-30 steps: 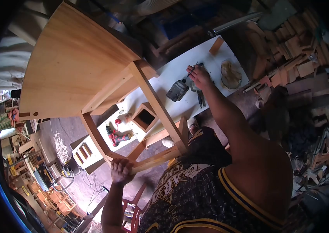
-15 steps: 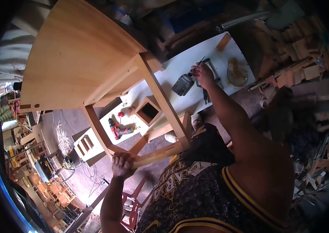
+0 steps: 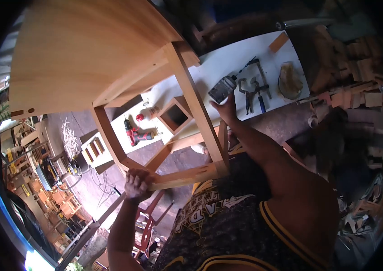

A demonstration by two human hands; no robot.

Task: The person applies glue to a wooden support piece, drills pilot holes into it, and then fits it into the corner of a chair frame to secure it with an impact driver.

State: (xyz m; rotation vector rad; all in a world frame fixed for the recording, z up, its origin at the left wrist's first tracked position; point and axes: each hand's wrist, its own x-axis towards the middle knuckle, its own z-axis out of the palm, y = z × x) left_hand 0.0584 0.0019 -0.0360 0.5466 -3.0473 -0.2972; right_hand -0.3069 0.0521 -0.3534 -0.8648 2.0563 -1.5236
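Observation:
My left hand [image 3: 138, 185] is closed around the lower rail [image 3: 180, 177] of a wooden furniture frame. One post [image 3: 191, 92] of this frame slants up to a broad wooden panel [image 3: 87, 49]. Over the white worktop [image 3: 214, 61], my right hand [image 3: 225, 109] grips a dark power drill [image 3: 223, 89] from below. A long thin bit [image 3: 247, 66] points away from its front end. The drill's body partly hides the fingers of that hand. Beside it on the worktop lie metal clamps [image 3: 248, 92] and a blue-handled tool [image 3: 262, 104].
A red cordless drill [image 3: 135, 133] and an open wooden box [image 3: 174, 116] rest on the worktop's left part. At its right end are a bowl [image 3: 290, 83] and a wood block [image 3: 278, 42]. A red plastic chair [image 3: 145, 230] stands below. Stacked wood [image 3: 358, 67] lies at right.
My right hand has shifted from the front end of the dark drill to a grip beneath it. The drill has moved, uncovering more of the clamps. My left hand stays on the rail.

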